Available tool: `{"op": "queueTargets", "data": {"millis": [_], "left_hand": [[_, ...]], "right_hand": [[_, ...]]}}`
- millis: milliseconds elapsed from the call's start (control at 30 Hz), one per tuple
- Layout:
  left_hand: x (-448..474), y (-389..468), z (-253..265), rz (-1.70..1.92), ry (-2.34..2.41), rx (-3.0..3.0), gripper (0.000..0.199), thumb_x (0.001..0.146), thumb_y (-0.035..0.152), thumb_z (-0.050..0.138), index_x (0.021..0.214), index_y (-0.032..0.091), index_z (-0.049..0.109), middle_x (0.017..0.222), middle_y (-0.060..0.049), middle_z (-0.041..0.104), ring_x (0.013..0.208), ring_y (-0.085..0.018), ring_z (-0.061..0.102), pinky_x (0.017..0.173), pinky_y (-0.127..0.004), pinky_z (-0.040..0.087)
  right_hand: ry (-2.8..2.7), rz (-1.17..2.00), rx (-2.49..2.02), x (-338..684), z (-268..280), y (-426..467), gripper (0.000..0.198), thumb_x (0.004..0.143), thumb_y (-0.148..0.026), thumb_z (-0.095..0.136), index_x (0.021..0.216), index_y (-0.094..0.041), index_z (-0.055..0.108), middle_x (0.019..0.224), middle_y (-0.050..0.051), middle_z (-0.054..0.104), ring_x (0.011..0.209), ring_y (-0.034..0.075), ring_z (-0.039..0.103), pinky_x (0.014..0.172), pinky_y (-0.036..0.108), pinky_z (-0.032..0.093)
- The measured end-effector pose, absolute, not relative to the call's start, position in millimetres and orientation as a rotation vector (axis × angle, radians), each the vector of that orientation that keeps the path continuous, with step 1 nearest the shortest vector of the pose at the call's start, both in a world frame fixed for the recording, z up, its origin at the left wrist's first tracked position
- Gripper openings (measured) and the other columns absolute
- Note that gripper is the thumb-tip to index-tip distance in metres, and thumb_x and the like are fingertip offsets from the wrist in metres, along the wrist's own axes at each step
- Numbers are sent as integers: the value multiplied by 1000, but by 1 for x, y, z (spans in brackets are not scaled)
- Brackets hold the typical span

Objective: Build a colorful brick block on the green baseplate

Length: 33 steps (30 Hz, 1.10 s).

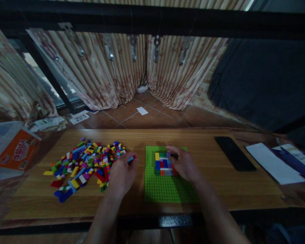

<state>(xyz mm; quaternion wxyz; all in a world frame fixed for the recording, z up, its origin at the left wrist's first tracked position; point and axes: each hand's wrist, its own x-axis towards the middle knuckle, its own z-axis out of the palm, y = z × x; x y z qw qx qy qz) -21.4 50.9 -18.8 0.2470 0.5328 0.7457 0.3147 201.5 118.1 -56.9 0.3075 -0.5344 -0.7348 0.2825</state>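
Note:
My left hand (pixel 123 171) is closed on small toy bricks (pixel 131 158), a blue one and a red one showing at the fingertips, beside the right edge of a loose brick pile (pixel 87 162). To the right lies a green baseplate (pixel 152 191) carrying a rectangle of multicoloured bricks (pixel 163 166). Over that rectangle's right side reaches my right hand (pixel 184 162), its fingers bent together at a purple brick (pixel 168 155) near the top right corner. Whether that brick is gripped or only touched is hard to see. The hand hides the rectangle's right edge.
A black phone (pixel 235 153) rests on the wooden table (pixel 132 210) at the right. Beyond it are white papers (pixel 274 162). At the far left stands a clear plastic box (pixel 2 125) with an orange label. Curtains (pixel 112 78) hang behind a dark horizontal bar (pixel 152 20).

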Motion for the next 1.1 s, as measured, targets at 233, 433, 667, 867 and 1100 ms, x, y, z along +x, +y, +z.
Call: {"op": "queueTargets", "data": {"millis": [233, 433, 667, 867, 1100], "left_hand": [[-30, 48, -19, 866, 2059, 1464, 23, 84, 31, 52, 93, 20, 70, 87, -6, 73, 76, -21, 66, 72, -30, 46], [-35, 48, -17, 889, 2094, 1448, 24, 85, 31, 51, 94, 19, 71, 87, -6, 73, 78, -21, 65, 74, -30, 45], [-38, 49, -22, 960, 2060, 1465, 22, 83, 30, 54, 92, 21, 72, 81, -4, 72, 73, -20, 63, 70, -28, 44], [-38, 48, -21, 1081, 2012, 1431, 20, 80, 27, 58, 89, 21, 74, 75, -3, 70, 68, -19, 60, 67, -28, 43], [-41, 46, -19, 1097, 2037, 1387, 24, 80, 30, 57, 95, 19, 73, 74, -3, 69, 65, -17, 59, 66, -27, 43]], "right_hand": [[-1723, 831, -1326, 208, -64, 126, 31, 81, -26, 59, 110, -20, 68, 101, 7, 74, 94, 21, 69, 89, 41, 53], [-1747, 789, -1438, 205, -66, 132, 27, 86, -38, 54, 92, -20, 73, 97, 7, 74, 92, 23, 67, 88, 41, 51], [-1817, 670, -1437, 198, -70, 130, 25, 83, -35, 54, 74, -20, 71, 97, 7, 71, 94, 22, 64, 91, 40, 47], [-1792, 633, -1416, 196, -73, 126, 25, 83, -37, 55, 72, -21, 70, 100, 8, 69, 99, 23, 62, 94, 43, 45], [-1818, 580, -1425, 197, -78, 124, 26, 84, -38, 54, 75, -19, 70, 104, 10, 67, 102, 25, 59, 97, 45, 42]]}}
